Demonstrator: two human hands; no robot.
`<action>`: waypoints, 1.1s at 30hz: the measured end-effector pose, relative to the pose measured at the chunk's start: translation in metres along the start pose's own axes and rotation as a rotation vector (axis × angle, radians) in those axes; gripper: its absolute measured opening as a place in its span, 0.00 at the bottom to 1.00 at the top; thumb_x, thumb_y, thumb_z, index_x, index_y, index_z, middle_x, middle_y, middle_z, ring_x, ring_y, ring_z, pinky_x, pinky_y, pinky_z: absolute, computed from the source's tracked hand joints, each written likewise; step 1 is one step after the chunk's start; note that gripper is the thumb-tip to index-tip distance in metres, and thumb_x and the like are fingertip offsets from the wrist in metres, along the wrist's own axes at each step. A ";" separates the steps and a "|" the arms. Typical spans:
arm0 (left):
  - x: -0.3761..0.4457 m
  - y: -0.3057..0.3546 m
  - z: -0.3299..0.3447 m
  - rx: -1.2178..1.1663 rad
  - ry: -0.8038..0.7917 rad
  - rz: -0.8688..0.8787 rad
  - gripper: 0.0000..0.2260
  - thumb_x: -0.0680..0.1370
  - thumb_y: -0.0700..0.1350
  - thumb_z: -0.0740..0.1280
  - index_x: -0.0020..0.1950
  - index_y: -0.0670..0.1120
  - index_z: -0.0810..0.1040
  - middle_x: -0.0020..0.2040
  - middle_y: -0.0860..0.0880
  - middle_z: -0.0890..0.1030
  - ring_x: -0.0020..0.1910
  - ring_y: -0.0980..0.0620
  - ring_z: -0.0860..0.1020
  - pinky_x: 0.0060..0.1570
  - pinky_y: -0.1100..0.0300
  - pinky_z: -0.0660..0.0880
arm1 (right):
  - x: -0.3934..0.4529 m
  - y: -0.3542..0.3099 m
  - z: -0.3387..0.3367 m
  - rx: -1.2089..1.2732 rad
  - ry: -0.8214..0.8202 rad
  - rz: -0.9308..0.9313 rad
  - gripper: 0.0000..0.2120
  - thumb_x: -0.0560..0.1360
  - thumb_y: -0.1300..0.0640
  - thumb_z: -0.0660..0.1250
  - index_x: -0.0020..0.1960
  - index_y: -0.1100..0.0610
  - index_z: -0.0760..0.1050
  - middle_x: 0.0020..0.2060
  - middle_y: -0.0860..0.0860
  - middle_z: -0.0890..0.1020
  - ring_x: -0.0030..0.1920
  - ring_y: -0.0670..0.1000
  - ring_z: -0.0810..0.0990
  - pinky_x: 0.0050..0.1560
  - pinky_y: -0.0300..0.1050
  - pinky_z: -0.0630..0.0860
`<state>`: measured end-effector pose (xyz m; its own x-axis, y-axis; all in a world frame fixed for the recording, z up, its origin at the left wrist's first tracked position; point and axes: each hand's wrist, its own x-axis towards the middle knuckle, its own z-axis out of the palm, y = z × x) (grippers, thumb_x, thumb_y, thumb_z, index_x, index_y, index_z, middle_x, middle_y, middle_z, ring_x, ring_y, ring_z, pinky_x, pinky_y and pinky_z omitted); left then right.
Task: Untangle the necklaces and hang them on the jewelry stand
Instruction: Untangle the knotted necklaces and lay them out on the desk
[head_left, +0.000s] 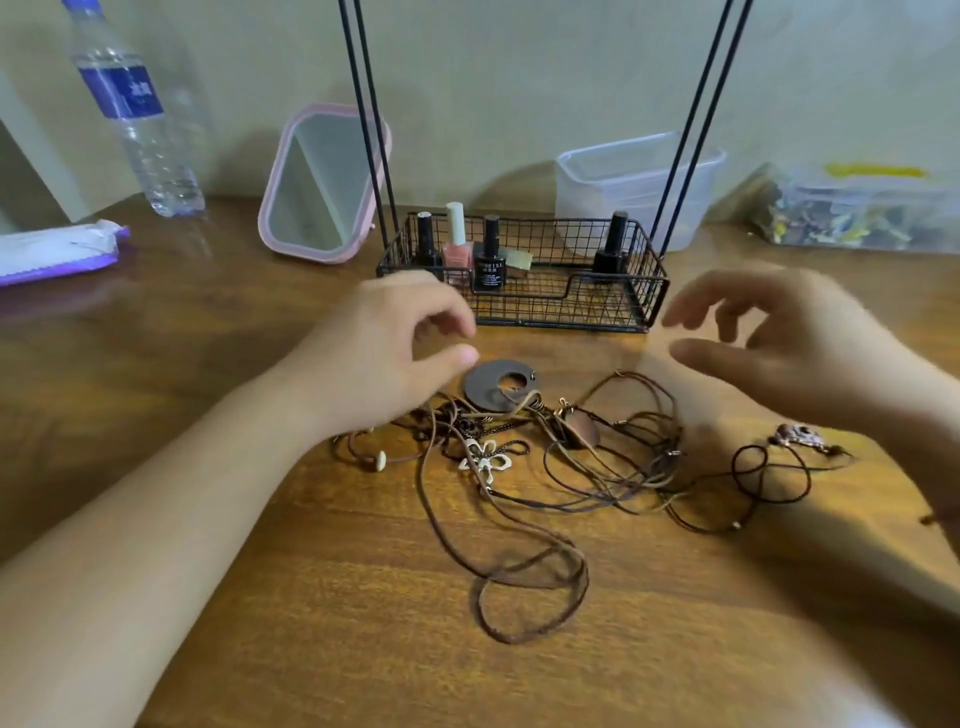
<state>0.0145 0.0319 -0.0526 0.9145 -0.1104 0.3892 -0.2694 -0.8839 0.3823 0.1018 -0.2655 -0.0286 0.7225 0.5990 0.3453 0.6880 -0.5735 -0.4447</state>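
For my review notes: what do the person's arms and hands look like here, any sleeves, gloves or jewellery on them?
Both forearms are bare, with no sleeves or gloves in view. The left hand shows no ring, watch or bracelet. The right hand is motion-blurred, so rings cannot be ruled out; a small dark thing at its wrist, near the frame edge, cannot be made out.

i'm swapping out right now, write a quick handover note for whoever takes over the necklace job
Left hand: hovers above the left end of the pile, fingers loosely curled, holding nothing.
Right hand: hovers open above the right side, blurred, holding nothing.
Tangled necklaces: one knotted heap of brown cords on the wooden table, with a dark round disc pendant and a white flower pendant in it.
Jewelry stand: wire basket base with nail polish bottles behind the pile, black rods rising out of view.
Done: nothing separated.
Left: untangle every necklace and hang each.
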 end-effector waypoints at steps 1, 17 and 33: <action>-0.002 0.011 -0.001 -0.053 -0.065 0.081 0.04 0.76 0.50 0.70 0.50 0.54 0.80 0.46 0.59 0.78 0.48 0.59 0.77 0.48 0.65 0.74 | -0.002 -0.004 -0.007 0.005 -0.072 -0.077 0.07 0.71 0.56 0.74 0.43 0.43 0.81 0.36 0.43 0.80 0.38 0.45 0.77 0.35 0.30 0.69; -0.009 0.016 -0.015 -0.026 -0.629 0.059 0.13 0.71 0.56 0.76 0.51 0.62 0.77 0.51 0.64 0.76 0.53 0.62 0.75 0.51 0.63 0.74 | -0.010 -0.034 0.040 -0.335 -0.292 -0.200 0.24 0.70 0.30 0.56 0.60 0.35 0.77 0.44 0.38 0.78 0.43 0.44 0.79 0.37 0.43 0.77; -0.008 0.020 -0.004 -0.024 -0.448 0.044 0.08 0.75 0.56 0.71 0.44 0.58 0.72 0.38 0.54 0.78 0.37 0.59 0.76 0.37 0.63 0.74 | -0.008 -0.021 0.021 0.178 -0.119 -0.081 0.14 0.78 0.44 0.66 0.42 0.51 0.83 0.33 0.44 0.83 0.33 0.45 0.79 0.31 0.32 0.69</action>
<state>0.0010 0.0175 -0.0443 0.9410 -0.3385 0.0061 -0.3133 -0.8639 0.3945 0.0804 -0.2464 -0.0389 0.6448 0.7068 0.2910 0.7130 -0.4190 -0.5621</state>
